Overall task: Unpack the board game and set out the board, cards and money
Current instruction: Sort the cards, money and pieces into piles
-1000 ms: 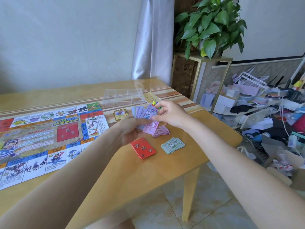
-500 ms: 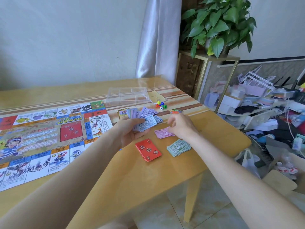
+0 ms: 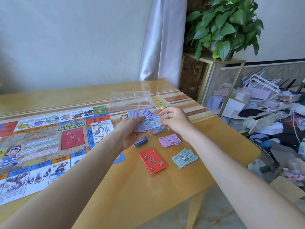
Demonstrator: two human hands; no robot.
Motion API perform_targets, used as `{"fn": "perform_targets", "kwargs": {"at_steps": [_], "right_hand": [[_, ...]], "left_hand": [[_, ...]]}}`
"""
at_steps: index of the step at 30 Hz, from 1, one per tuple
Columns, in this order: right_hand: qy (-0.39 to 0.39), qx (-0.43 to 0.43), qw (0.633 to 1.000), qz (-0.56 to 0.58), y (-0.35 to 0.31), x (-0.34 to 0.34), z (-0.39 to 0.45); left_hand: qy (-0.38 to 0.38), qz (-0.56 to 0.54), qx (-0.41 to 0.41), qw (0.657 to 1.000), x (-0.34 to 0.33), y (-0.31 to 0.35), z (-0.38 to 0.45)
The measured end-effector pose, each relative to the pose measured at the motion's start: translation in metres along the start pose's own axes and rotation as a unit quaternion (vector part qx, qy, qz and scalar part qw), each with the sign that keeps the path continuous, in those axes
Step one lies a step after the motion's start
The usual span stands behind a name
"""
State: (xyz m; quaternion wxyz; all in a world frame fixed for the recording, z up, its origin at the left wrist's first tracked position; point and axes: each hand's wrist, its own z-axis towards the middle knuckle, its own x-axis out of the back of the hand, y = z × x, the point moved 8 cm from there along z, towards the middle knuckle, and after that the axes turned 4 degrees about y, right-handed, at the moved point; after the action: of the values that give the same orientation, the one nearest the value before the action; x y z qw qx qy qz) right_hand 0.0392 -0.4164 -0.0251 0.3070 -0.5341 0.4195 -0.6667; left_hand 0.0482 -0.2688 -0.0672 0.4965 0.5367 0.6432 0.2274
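1. Left hand [image 3: 130, 134] holds a fanned wad of notes [image 3: 145, 121] above the table [image 3: 115, 187]; the right hand [image 3: 175, 120] pinches the top bluish note at its right end.
2. Done so far, as I judge it: the board [image 3: 41, 142] lies unfolded, the red cards [image 3: 152, 160] sit in 1 stack, and 2 money piles are out, pink notes [image 3: 170, 140] and green notes [image 3: 184, 157].
3. Left to do: sort the held wad; a yellow deck [image 3: 123, 116] behind it is mostly hidden, perhaps more cards. The clear tray [image 3: 130, 100] sits beyond.
4. Against 0.5 s ago, the right hand has come up from the pink pile to the wad, and a blue deck [image 3: 140, 141] now shows under the left hand.
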Motion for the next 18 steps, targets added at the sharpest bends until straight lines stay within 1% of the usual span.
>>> {"fn": "perform_targets", "kwargs": {"at_steps": [2,4,6,8,11,12,13,14,16,18], "right_hand": [[0.017,-0.017,1.0,0.004,0.007,0.003,0.012],[0.028,-0.035,0.999,-0.028,0.017,0.003,0.023],[0.033,-0.036,0.991,-0.127,0.027,0.002,0.031],[0.023,-0.027,0.971,-0.236,0.033,-0.001,0.035],[0.021,0.007,0.954,-0.299,0.025,-0.002,0.037],[0.029,0.026,0.957,-0.289,0.017,-0.001,0.038],[0.031,0.041,0.967,-0.248,0.008,-0.001,0.039],[0.017,0.048,0.981,-0.186,0.0,-0.004,0.039],[-0.049,0.044,0.995,-0.076,-0.013,-0.016,0.036],[-0.092,0.036,0.993,-0.058,-0.017,-0.026,0.034]], "left_hand": [[0.017,0.004,-0.01,1.0,0.01,0.007,0.006],[0.009,0.005,-0.01,1.0,0.016,0.012,0.009],[0.003,-0.001,-0.009,1.0,0.021,0.016,0.013],[0.002,-0.006,-0.006,1.0,0.024,0.018,0.015],[-0.009,0.002,0.002,1.0,0.023,0.016,0.02],[-0.008,0.011,0.004,1.0,0.022,0.014,0.022],[-0.007,0.019,0.007,1.0,0.02,0.012,0.023],[-0.009,0.024,0.009,1.0,0.018,0.01,0.024],[-0.022,0.029,0.014,0.999,0.012,0.009,0.024],[-0.043,0.045,0.021,0.998,0.006,0.008,0.023]]}}
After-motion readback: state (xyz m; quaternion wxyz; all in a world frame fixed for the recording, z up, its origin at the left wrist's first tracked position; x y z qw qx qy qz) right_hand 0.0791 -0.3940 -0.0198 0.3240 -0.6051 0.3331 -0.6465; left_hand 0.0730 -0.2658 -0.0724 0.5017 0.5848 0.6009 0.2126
